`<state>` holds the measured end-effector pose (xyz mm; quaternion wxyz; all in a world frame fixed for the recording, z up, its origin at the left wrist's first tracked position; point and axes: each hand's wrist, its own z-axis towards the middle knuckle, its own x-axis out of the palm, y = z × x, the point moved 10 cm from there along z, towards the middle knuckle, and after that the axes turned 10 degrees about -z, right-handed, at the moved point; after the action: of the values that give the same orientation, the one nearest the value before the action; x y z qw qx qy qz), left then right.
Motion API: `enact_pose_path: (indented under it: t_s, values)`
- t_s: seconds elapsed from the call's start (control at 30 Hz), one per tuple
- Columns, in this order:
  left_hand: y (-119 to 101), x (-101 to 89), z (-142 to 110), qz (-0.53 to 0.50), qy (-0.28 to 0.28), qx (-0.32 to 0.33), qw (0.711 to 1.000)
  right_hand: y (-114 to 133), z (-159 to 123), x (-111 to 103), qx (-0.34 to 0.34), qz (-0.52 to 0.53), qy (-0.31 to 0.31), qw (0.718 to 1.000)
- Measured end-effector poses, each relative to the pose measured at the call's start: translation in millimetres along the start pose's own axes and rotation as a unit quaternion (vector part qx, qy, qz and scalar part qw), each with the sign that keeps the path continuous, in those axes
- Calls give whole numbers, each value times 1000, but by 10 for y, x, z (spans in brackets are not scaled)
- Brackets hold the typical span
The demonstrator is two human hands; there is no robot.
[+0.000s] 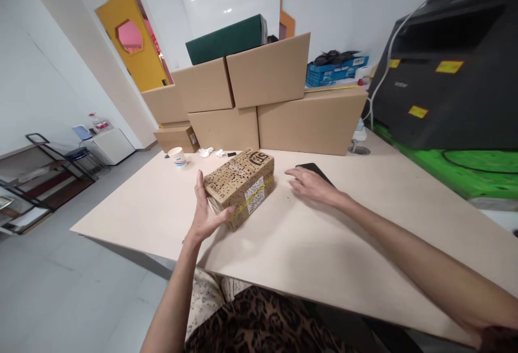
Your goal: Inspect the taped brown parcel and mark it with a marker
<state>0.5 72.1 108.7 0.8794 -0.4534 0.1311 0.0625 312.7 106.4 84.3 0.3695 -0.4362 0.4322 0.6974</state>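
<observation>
A small brown cardboard box (238, 180) with black speckles, a white label and a yellow strip lies at an angle on the pale table (283, 250). My left hand (206, 210) grips its near left end, thumb on the label side and fingers at the opposite edge. To the right of the box, apart from it, my right hand (309, 185) hovers low over or rests on the tabletop, fingers stretched out and holding nothing. Partly hidden behind that hand is a flat black object (318, 171), whose kind I cannot make out.
Large cardboard boxes (299, 126) are stacked along the table's back, with a dark green box (226, 40) on top. A paper cup (177, 156) and crumpled tissues (205, 152) stand at the back left. A big black printer (453, 77) is at the right.
</observation>
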Motion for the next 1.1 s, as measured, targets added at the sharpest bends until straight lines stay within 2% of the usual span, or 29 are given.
enact_pose_path:
  t_s: [0.1,0.2,0.33,0.6,0.8,0.93,1.1]
  values:
    - [35,49,81,-39,55,-21,997,-301,-83,134,-6,-170,73,983]
    - [17,73,168,-54,91,-30,994,-354,-154,311,-62,-254,140,955]
    - [89,81,259,-90,116,-72,987,-259,-112,382,-158,-306,132,929]
    - [184,134,209,-121,90,-106,983,-71,-65,388,-323,-313,117,886]
    - [290,280,105,-130,63,-133,981,-37,-139,403,-392,-301,110,863]
    - [332,314,76,-142,56,-127,980,-10,-233,439,-442,-291,94,843]
    - [353,295,71,-145,51,-127,980,-11,-245,382,-448,-257,73,853]
